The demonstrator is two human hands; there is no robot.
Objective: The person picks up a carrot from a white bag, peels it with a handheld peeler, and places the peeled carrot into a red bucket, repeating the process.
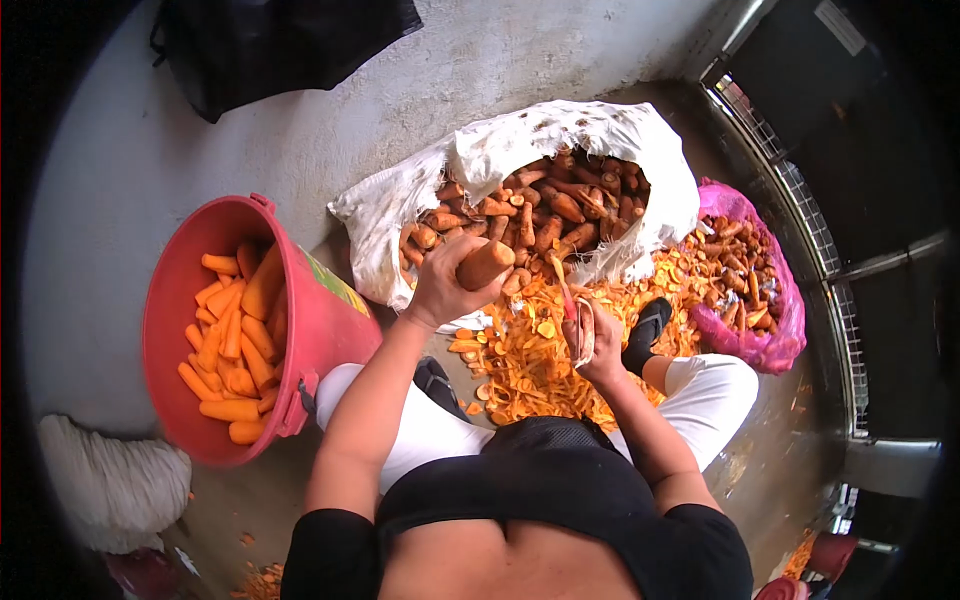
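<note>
My left hand (pixel 445 285) is wrapped round an unpeeled carrot (pixel 486 265), its blunt end pointing right. In my right hand (pixel 597 345) is a peeler (pixel 568 298) with a reddish handle, held a little to the right of the carrot and apart from it. Beyond both hands lies a torn white sack (pixel 660 165) full of unpeeled carrots (pixel 548 232). Orange peelings (pixel 535 350) cover the floor below my hands, between my feet. At the left stands a red bucket (pixel 172 330) holding peeled orange carrots (pixel 232 340).
A pink bag (pixel 790 325) with carrot pieces sits at the right, beside a dark gate (pixel 870 150). A black bag (pixel 270 50) hangs on the pale wall (pixel 400 110). A whitish sack (pixel 115 485) lies at the lower left.
</note>
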